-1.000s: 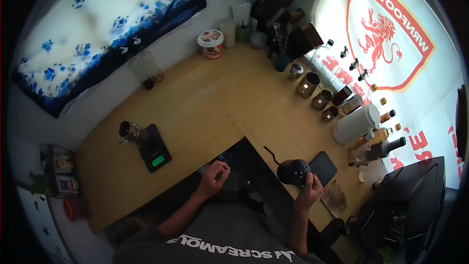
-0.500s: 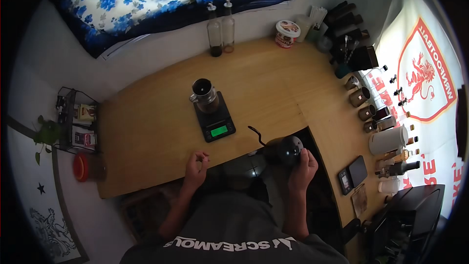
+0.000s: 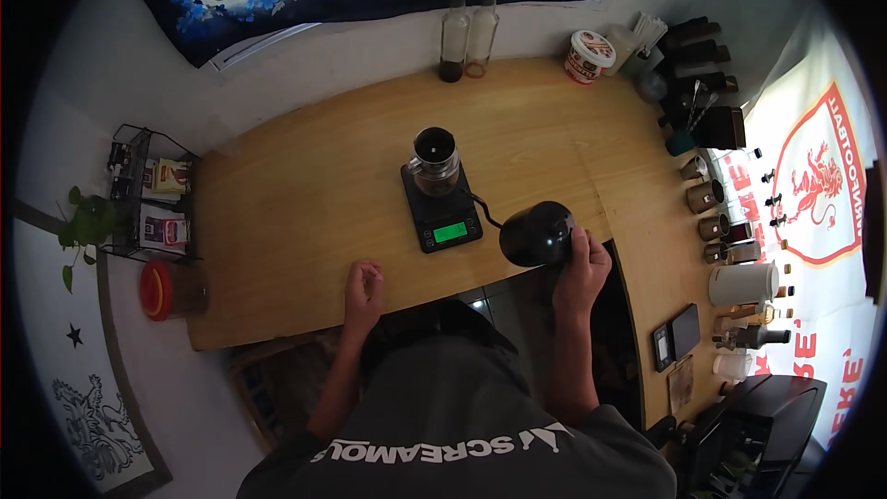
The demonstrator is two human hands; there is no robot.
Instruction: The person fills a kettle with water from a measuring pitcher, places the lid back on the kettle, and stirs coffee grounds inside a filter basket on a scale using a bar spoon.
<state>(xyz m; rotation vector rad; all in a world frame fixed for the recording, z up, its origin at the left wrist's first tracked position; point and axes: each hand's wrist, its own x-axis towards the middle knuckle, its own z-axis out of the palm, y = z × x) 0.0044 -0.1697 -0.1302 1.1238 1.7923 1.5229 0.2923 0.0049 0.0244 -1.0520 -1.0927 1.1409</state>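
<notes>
My right hand [image 3: 584, 268] is closed round the handle of a black gooseneck kettle [image 3: 531, 236], held above the table's front edge. Its thin curved spout points left, towards a black digital scale [image 3: 443, 212] with a lit green display. On the scale stands a clear glass vessel [image 3: 436, 177] with a small handle. A dark round cup-like piece [image 3: 434, 142] sits at its top; I cannot make out what lies inside. My left hand [image 3: 364, 294] is by the table's front edge, fingers loosely curled with nothing visible in them.
Two glass bottles [image 3: 454, 42] and a white-lidded tub [image 3: 589, 57] stand at the back of the wooden table [image 3: 305, 212]. A wire rack [image 3: 152, 189] and red-lidded jar [image 3: 171, 289] are left. Metal cups [image 3: 704, 196], a white canister [image 3: 742, 285] and a second scale [image 3: 676, 337] line the right.
My right hand has raised the kettle and brought it forward, so its spout is now close to the scale. The view has shifted. My left hand remains near the table edge.
</notes>
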